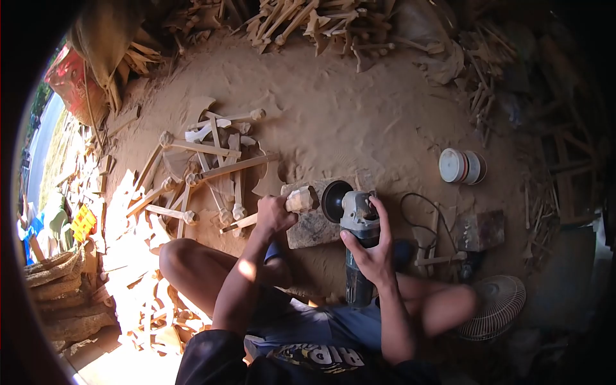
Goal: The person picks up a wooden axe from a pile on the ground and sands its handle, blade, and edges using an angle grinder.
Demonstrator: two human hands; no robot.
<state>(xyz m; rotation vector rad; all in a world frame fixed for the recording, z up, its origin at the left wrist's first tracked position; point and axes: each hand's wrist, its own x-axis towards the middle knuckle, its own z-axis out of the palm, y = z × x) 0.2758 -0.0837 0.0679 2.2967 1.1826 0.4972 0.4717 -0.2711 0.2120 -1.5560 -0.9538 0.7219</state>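
My left hand (276, 214) is closed around a wooden piece (300, 199) with a thick faceted end and a thinner shaft sticking out to the left. My right hand (373, 247) grips an angle grinder (360, 221), fingers wrapped over its grey head and dark body. The grinder's round dark disc (334, 201) faces the faceted end, with a small gap between them. Beneath both lies a worn block (313, 232) on the sandy floor. Whether the disc is spinning I cannot tell.
Several carved wooden pieces (218, 170) lie piled on the left. More are heaped at the back (301, 22). White tubs (454, 166) stand to the right, near a dark cable (423, 200). A wire fan guard (497, 308) sits by my right knee.
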